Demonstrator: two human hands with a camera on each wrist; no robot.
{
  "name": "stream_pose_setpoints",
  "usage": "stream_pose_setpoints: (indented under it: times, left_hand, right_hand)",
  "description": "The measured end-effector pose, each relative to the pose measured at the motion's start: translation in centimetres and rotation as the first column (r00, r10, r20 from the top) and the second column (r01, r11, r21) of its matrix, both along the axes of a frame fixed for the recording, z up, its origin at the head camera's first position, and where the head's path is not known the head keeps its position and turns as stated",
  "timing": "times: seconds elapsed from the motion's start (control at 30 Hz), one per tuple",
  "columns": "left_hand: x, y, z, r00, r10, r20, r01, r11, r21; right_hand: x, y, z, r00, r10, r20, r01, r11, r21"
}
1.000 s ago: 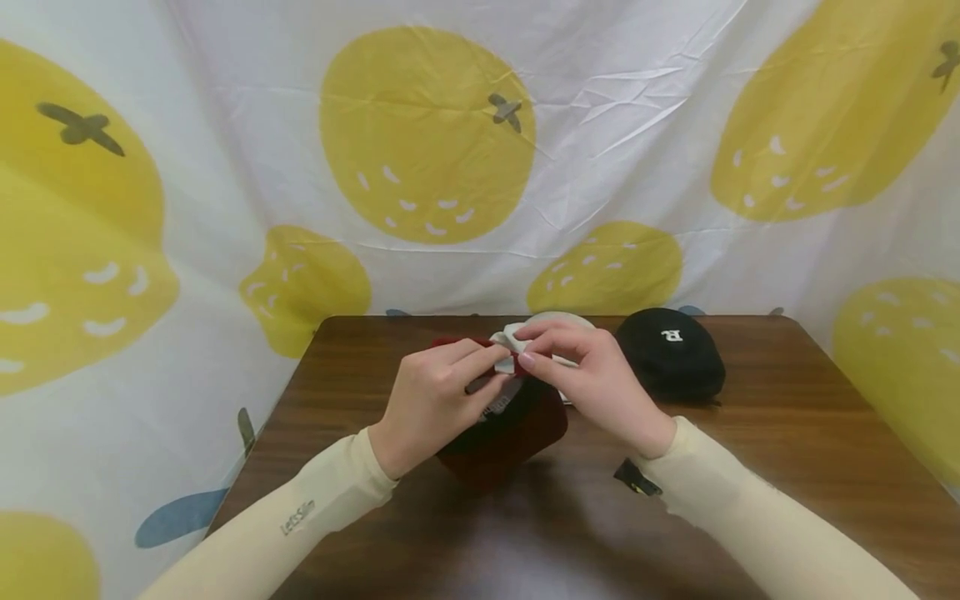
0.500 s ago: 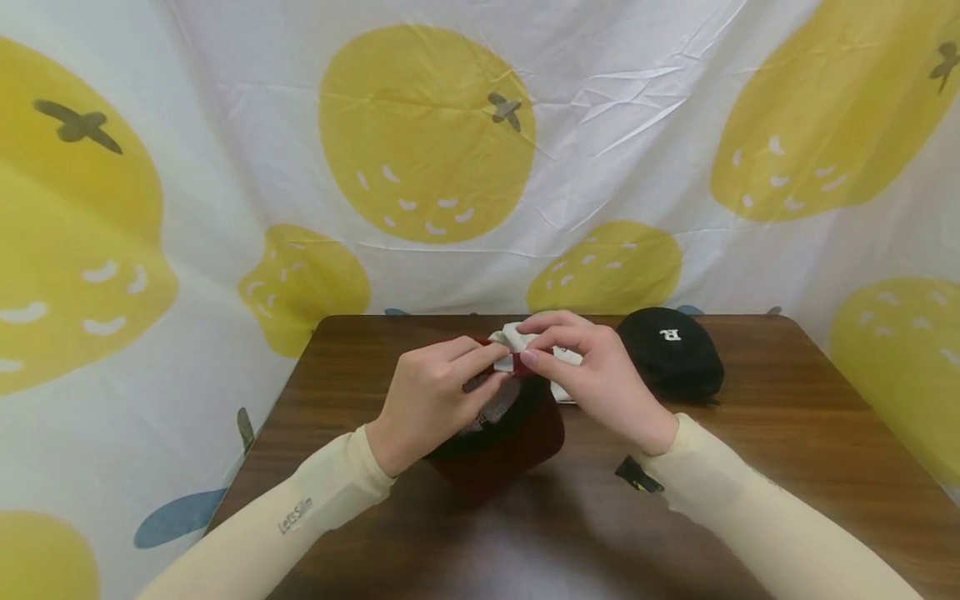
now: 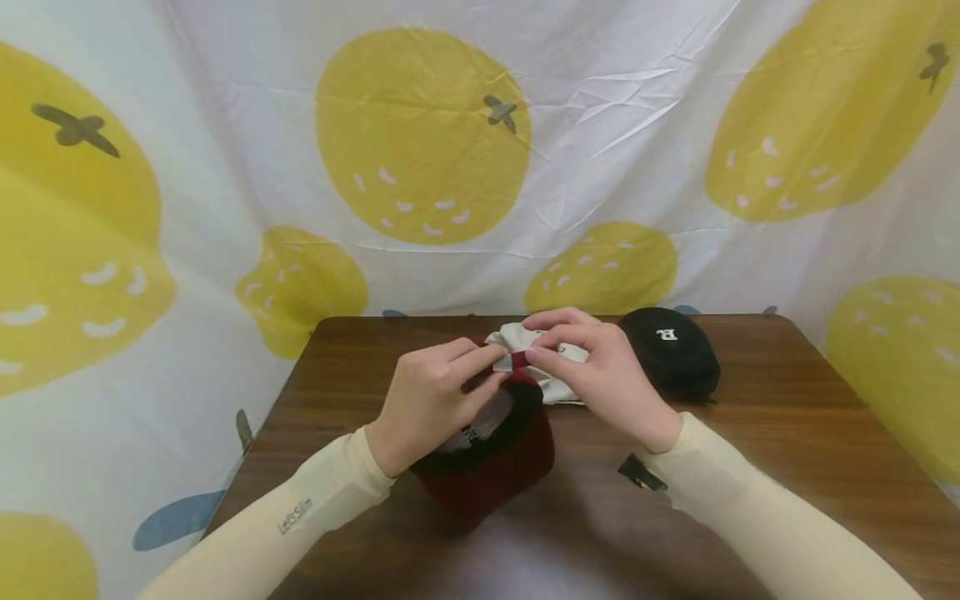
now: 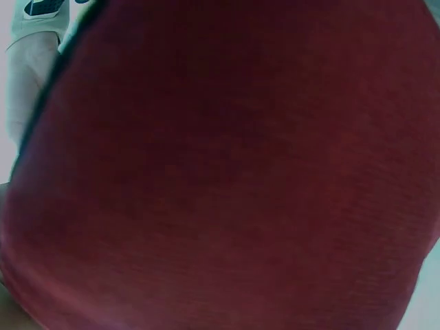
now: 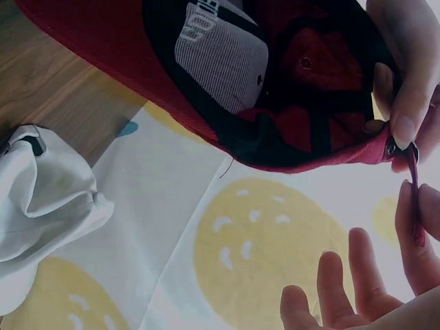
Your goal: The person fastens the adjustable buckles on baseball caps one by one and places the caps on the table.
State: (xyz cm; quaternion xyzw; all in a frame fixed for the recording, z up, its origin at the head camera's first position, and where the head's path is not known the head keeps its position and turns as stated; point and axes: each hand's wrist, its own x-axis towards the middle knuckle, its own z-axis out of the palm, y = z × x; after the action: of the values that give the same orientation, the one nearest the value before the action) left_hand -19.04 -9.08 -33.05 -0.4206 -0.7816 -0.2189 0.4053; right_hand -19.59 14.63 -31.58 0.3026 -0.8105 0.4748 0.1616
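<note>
A dark red baseball cap (image 3: 480, 492) is held up over the table, its inside facing me and its brim toward me. My left hand (image 3: 435, 392) pinches the cap's back edge by the strap fastening. Between thumb and index finger, my right hand (image 3: 600, 367) pinches the loose end of the red strap (image 5: 414, 206); its other fingers are spread in the right wrist view. Inside the cap (image 5: 220, 55) a grey striped panel with lettering shows. The red cap's outer cloth (image 4: 227, 165) fills most of the left wrist view.
Behind my hands a white cap (image 3: 558, 392) lies on the brown wooden table (image 3: 780, 417), partly hidden. To its right sits a black cap (image 3: 671, 358) with a white letter R. A lemon-print cloth (image 3: 450, 275) hangs around the table's far side.
The red cap has tipped and dropped slightly toward the lower left. My right hand has shifted a little right with the strap, and more strap shows between the hands.
</note>
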Motion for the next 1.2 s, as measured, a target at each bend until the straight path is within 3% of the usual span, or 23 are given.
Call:
stream_pose_setpoints:
  times: [0.33, 0.63, 0.77, 0.93, 1.2]
  left_hand:
    - [-0.1, -0.2, 0.0, 1.000, -0.006, 0.014, 0.006, 1.000, -0.012]
    - [0.0, -0.4, -0.2, 1.000, -0.008, 0.022, 0.009, 1.000, -0.021]
    - [0.0, -0.4, -0.2, 1.000, -0.009, 0.021, 0.009, 1.000, -0.014]
    - [-0.1, -0.2, -0.1, 1.000, 0.001, 0.022, -0.001, 1.000, -0.001]
    - [0.1, -0.1, -0.1, 1.000, -0.007, 0.027, 0.007, 1.000, -0.001]
  right_hand:
    - [2.1, -0.4, 2.1, 0.999, -0.015, 0.036, 0.016, 0.999, -0.029]
    - [-0.2, 0.9, -0.5, 0.999, -0.021, 0.029, 0.022, 0.999, -0.029]
    - [-0.7, 1.3, -0.9, 0.999, -0.032, 0.018, 0.033, 0.999, -0.020]
    - [-0.7, 0.8, -0.1, 0.998, -0.042, 0.053, 0.043, 0.999, -0.019]
    - [1.3, -0.8, 1.7, 0.997, -0.011, 0.074, 0.008, 0.999, 0.040]
